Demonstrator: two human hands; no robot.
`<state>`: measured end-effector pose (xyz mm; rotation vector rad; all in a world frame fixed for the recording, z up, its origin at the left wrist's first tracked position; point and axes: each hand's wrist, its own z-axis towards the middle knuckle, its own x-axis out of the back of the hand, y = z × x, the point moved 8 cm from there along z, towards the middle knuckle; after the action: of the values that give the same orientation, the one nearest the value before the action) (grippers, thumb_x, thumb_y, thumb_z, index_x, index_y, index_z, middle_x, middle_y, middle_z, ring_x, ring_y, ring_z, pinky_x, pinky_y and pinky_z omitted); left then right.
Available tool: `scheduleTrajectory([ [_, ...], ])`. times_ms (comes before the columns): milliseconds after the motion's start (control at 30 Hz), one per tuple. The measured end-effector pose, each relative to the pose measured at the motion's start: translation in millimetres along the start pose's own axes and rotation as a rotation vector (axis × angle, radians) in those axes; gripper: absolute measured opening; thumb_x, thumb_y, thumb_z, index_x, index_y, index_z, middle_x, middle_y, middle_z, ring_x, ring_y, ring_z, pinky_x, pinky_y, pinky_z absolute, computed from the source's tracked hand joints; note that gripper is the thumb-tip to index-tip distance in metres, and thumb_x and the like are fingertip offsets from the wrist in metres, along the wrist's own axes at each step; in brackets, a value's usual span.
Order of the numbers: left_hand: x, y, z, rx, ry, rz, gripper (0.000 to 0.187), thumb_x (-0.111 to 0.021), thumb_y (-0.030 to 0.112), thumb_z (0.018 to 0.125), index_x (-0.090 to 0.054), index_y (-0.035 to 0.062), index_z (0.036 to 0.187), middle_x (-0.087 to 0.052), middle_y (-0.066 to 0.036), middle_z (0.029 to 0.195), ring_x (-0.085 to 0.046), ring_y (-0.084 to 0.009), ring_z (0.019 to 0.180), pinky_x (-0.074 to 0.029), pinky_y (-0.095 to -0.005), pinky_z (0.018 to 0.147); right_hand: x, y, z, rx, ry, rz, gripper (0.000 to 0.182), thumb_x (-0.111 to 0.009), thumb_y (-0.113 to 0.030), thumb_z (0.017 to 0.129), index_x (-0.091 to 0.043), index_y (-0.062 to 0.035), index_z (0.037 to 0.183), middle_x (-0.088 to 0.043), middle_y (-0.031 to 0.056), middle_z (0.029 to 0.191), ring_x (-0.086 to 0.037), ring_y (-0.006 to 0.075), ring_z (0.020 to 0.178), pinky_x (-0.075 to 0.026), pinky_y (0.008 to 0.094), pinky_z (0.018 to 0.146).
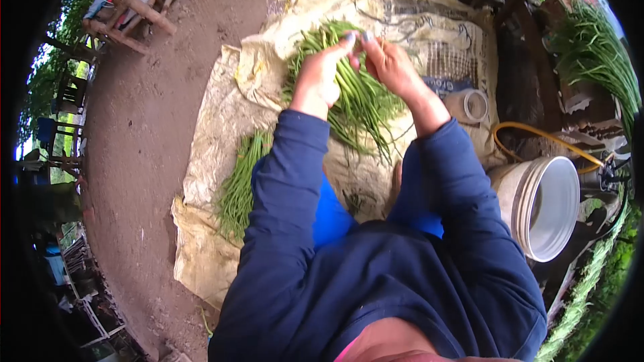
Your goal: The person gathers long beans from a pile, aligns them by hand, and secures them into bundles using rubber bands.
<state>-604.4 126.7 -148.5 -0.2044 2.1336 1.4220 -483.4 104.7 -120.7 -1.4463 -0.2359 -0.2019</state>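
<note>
My left hand [320, 74] and my right hand [394, 72] are raised over a pile of long green beans [352, 97] on a spread sack sheet [208, 161]. Their thumbs and fingertips are pinched and almost meet above the far part of the pile. Whatever is between the fingertips is too small to make out. A second bunch of long green beans [240, 191] lies on the sheet, left of my legs. Some short green scraps [355, 200] rest between my feet.
At the right are a small clear tub [467, 106], a large white bucket [547, 208] and a yellow hose [537, 130]. More long green beans [594, 50] hang over a wooden structure beyond. A wooden bench [137, 10] stands on the dirt floor [141, 154] at upper left.
</note>
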Motion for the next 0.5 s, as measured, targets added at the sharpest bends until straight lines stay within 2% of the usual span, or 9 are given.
scheduleTrajectory([
  [67,-2.3,3.6,-3.8,-0.009,0.042,0.106,0.027,-0.065,0.022,0.09,-0.066,0.0033,0.109,-0.064,-0.005,0.086,-0.061,-0.0144,0.074,-0.049,-0.0267,0.067,10.3,22.9,11.9,0.023,0.157,0.009,0.039,-0.044,-0.036,0.1,-0.063,-0.0063,0.117,-0.067,0.0044,0.083,-0.06,0.0113,0.069,-0.049,0.0274,0.062],
  [133,-0.5,-3.4,4.4,-0.08,0.014,0.142,0.027,-0.064,0.022,0.09,-0.066,0.0026,0.109,-0.066,-0.006,0.093,-0.063,-0.0159,0.08,-0.05,-0.0294,0.071,12.4,-0.5,13.6,0.347,0.216,0.036,0.037,-0.044,-0.035,0.1,-0.064,-0.0098,0.119,-0.068,0.0094,0.093,-0.063,0.0142,0.082,-0.05,0.0282,0.072],
  [200,-3.9,-8.7,0.7,-0.085,0.036,0.193,0.024,-0.063,0.018,0.09,-0.066,0.0007,0.105,-0.067,-0.007,0.1,-0.064,-0.0172,0.085,-0.05,-0.0287,0.069,-4.0,-11.8,8.4,0.21,0.074,0.152,0.043,-0.042,-0.038,0.1,-0.061,-0.0085,0.126,-0.058,0.0072,0.12,-0.053,0.0136,0.105,-0.041,0.0292,0.093],
  [233,-2.0,-10.2,-0.1,-0.085,0.032,0.198,0.025,-0.063,0.019,0.089,-0.066,0.0002,0.105,-0.068,-0.008,0.098,-0.064,-0.0167,0.083,-0.049,-0.0278,0.068,-4.4,-13.2,12.3,0.276,0.056,0.021,0.044,-0.042,-0.04,0.1,-0.061,-0.01,0.126,-0.052,0.0091,0.131,-0.05,0.0149,0.113,-0.039,0.0295,0.097],
  [267,2.9,-11.1,-0.2,-0.086,0.026,0.204,0.025,-0.063,0.019,0.089,-0.066,-0.0003,0.105,-0.068,-0.008,0.096,-0.064,-0.0161,0.082,-0.049,-0.0269,0.067,-8.3,-6.0,17.0,0.251,0.035,0.062,0.054,-0.039,-0.05,0.098,-0.062,-0.0085,0.122,-0.061,0.0166,0.116,-0.058,0.0244,0.101,-0.044,0.0347,0.092],
  [333,8.8,-11.0,-3.3,-0.053,0.045,0.181,0.024,-0.064,0.023,0.089,-0.067,0.0008,0.095,-0.067,-0.006,0.087,-0.063,-0.0118,0.075,-0.048,-0.0239,0.064,-10.6,-16.2,27.6,0.355,-0.013,0.091,0.033,-0.05,-0.023,0.099,-0.057,-0.0035,0.125,-0.061,0.0017,0.09,-0.054,0.005,0.084,-0.044,0.0213,0.078],
  [400,3.1,3.9,-18.0,-0.123,0.024,0.218,0.023,-0.066,0.025,0.089,-0.067,0.0018,0.093,-0.066,-0.005,0.083,-0.061,-0.0098,0.071,-0.047,-0.0222,0.063,-22.2,-7.8,21.8,-0.097,-0.107,0.356,0.032,-0.046,-0.025,0.1,-0.061,-0.0027,0.117,-0.065,0.0065,0.091,-0.06,0.0165,0.081,-0.049,0.0309,0.075],
  [467,8.0,7.2,-19.1,-0.101,-0.005,0.141,0.024,-0.068,0.026,0.087,-0.067,0.0021,0.094,-0.066,-0.006,0.082,-0.061,-0.0102,0.07,-0.047,-0.021,0.062,-13.2,-29.8,32.8,0.411,0.098,-0.024,0.036,-0.044,-0.031,0.101,-0.061,-0.0023,0.114,-0.067,0.0095,0.093,-0.061,0.0215,0.085,-0.049,0.0355,0.079],
  [500,11.7,19.8,-27.2,-0.121,0.051,0.306,0.025,-0.07,0.023,0.086,-0.067,0.0,0.095,-0.066,-0.008,0.084,-0.063,-0.0145,0.072,-0.05,-0.0253,0.066,-13.2,-30.4,35.9,0.411,0.095,-0.026,0.036,-0.044,-0.031,0.101,-0.061,-0.0023,0.114,-0.067,0.0095,0.093,-0.061,0.0215,0.085,-0.049,0.0355,0.079],
])
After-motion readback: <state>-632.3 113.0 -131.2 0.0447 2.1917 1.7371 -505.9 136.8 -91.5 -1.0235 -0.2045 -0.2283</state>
